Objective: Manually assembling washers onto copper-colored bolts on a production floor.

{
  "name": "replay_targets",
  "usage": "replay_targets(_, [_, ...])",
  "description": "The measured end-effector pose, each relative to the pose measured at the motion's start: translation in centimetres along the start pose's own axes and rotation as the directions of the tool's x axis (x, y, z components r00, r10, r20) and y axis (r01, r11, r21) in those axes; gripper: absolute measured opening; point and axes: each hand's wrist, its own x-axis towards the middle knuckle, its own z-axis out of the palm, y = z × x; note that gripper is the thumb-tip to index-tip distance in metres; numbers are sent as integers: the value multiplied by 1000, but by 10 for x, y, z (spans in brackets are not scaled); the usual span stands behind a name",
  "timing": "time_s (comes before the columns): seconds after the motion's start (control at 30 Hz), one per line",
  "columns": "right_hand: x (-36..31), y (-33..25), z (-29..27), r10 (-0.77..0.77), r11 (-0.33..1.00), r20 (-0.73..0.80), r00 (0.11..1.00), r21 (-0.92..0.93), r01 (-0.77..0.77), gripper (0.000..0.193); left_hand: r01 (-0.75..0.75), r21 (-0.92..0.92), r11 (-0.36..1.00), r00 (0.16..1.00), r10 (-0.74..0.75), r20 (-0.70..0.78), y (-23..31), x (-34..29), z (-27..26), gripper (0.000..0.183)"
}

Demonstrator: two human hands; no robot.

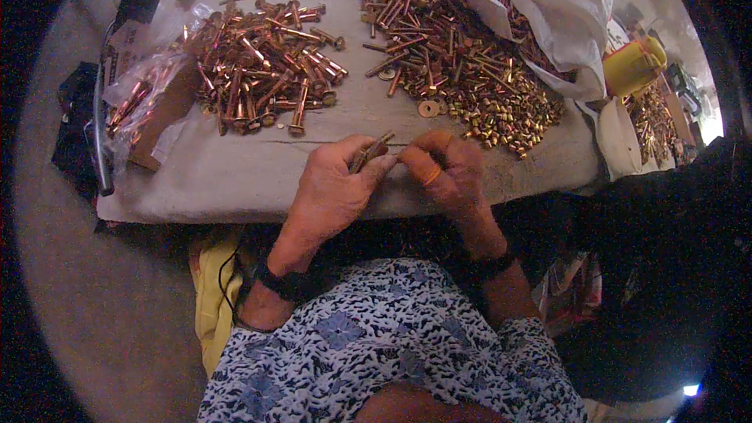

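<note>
My left hand (330,184) is closed around a few brass-coloured bolts (370,153), which stick out between thumb and fingers. Close beside it, my right hand (456,180) is curled, its fingertips pinched near the left thumb; what they hold is too small to make out. Orange bands (430,174) wrap fingers of the right hand. Both hands are over the near part of the cloth-covered table (219,188). Beyond the right hand lie a heap of small nuts (513,113) and a few flat washers (428,108).
A heap of assembled bolts (262,70) lies at the left, beside an open cardboard box (166,110) lined with clear plastic. Loose bolts (415,19) spread toward a white sack (556,12) at the back right. A metal bar (99,125) stands along the left edge.
</note>
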Motion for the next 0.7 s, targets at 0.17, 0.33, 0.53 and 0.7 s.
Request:
replay_targets(0.17, [0, -11, 8, -142, 985, 6, 990, -100, 142, 20, 175, -130, 976, 983, -166, 79, 6, -3, -10, 17])
replay_targets(0.33, [1, -20, -1, 188, 982, 31, 982, -31, -187, 19, 258, -137, 956, 964, -245, 104, 8, -4, -15, 15])
replay_targets(0.53, [27, -2, 4, -342, 871, -174, 923, -428, 242, 17, 379, -235, 895, 925, -365, 104, 16, -5, -16, 16])
replay_targets(0.7, [52, -3, 6, -66, 620, 106, 992, -774, 124, 14, 469, -267, 842, 883, -449, 138, 27, -2, -21, 16])
